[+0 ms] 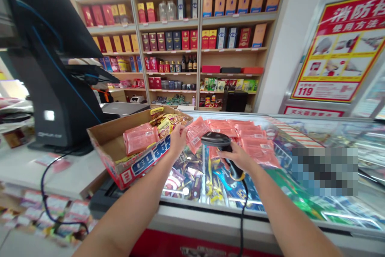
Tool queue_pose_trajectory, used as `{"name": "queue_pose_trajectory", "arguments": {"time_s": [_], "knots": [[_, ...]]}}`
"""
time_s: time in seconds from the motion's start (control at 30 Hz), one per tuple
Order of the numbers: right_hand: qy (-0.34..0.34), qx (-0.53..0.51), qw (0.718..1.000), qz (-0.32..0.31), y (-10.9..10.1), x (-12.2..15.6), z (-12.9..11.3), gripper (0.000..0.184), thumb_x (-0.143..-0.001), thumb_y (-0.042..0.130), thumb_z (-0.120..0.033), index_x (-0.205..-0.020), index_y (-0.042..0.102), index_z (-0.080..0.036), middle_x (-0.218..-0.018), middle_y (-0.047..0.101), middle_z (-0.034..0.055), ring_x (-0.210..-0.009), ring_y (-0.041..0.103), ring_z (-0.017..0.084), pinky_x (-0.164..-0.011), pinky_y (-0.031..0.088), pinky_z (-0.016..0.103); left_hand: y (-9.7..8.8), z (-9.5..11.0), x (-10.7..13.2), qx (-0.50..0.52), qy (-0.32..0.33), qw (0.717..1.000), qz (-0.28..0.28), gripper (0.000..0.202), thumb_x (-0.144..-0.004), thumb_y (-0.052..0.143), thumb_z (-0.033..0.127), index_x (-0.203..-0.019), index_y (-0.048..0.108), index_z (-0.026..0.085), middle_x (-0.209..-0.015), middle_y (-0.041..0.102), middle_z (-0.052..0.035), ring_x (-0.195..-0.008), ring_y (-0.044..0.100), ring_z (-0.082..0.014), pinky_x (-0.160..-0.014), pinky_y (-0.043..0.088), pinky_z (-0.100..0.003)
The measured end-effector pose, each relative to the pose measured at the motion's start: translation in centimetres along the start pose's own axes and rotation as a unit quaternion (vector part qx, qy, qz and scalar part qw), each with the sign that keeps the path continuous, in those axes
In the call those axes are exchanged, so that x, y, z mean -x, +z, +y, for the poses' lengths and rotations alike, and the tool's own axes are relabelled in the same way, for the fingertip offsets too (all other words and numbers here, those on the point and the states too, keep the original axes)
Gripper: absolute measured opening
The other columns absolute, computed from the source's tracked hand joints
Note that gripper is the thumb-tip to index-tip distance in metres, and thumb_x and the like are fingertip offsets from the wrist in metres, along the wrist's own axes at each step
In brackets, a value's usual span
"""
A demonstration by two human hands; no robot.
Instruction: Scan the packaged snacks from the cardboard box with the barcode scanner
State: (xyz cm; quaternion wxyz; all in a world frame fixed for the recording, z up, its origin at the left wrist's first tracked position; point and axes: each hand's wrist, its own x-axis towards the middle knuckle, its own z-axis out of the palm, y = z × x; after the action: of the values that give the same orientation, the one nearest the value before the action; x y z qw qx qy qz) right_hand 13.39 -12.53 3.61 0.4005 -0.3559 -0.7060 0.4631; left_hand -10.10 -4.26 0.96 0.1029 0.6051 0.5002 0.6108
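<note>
My left hand (179, 136) pinches the edge of a pink snack packet (197, 132), whose white barcode label faces me. In my right hand (236, 156) is a black barcode scanner (215, 139), its head beside that packet and its cable hanging down over the freezer's front. More pink packets (255, 144) lie in overlapping rows on the glass top behind and right of the scanner. Left of my left hand stands an open cardboard box (111, 136) holding pink packets (140, 138) and yellow-brown packets (165, 124).
Below the packets is a glass-topped freezer (210, 205) full of wrapped goods. A black checkout terminal (60, 88) stands on the white counter (24, 164) at left, with a loose cable (43, 193). Stocked shelves (168, 52) line the back wall; a fire-safety poster (343, 48) hangs at right.
</note>
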Motion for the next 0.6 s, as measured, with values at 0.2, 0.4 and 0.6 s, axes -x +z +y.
{"name": "queue_pose_trajectory", "arguments": {"time_s": [0.2,0.4,0.6], "knots": [[0.009,-0.133,0.986,0.097,-0.8,0.0,-0.9,0.023,-0.064,0.069,-0.038,-0.062,0.057,-0.018,-0.049,0.059,-0.0008,-0.037,0.052,0.012,-0.039,0.041,0.024,1.0,2.0,-0.7,0.03,0.023,0.999,-0.005,0.015,-0.081,0.052,0.024,-0.068,0.048,0.02,-0.061,0.048,0.0038,-0.061,0.047,-0.013,-0.063,0.038,-0.024],[0.026,-0.108,0.971,0.214,-4.3,1.9,-1.4,0.023,-0.065,0.07,-0.038,-0.069,0.066,-0.016,-0.049,0.064,0.0033,-0.037,0.056,0.016,-0.036,0.042,0.025,6.9,7.3,-2.2,0.029,0.055,0.991,-0.121,0.016,-0.081,0.053,0.018,-0.065,0.049,0.02,-0.062,0.052,0.0032,-0.065,0.05,-0.0129,-0.065,0.04,-0.024],[0.042,-0.12,0.914,0.384,-9.0,4.9,0.8,0.024,-0.066,0.072,-0.039,-0.071,0.063,-0.017,-0.04,0.058,0.0018,-0.033,0.055,0.018,-0.034,0.042,0.026,16.1,11.0,-2.4,0.022,0.081,0.967,-0.242,0.013,-0.081,0.055,0.014,-0.07,0.054,0.019,-0.07,0.06,0.0009,-0.072,0.056,-0.014,-0.069,0.043,-0.025]]}}
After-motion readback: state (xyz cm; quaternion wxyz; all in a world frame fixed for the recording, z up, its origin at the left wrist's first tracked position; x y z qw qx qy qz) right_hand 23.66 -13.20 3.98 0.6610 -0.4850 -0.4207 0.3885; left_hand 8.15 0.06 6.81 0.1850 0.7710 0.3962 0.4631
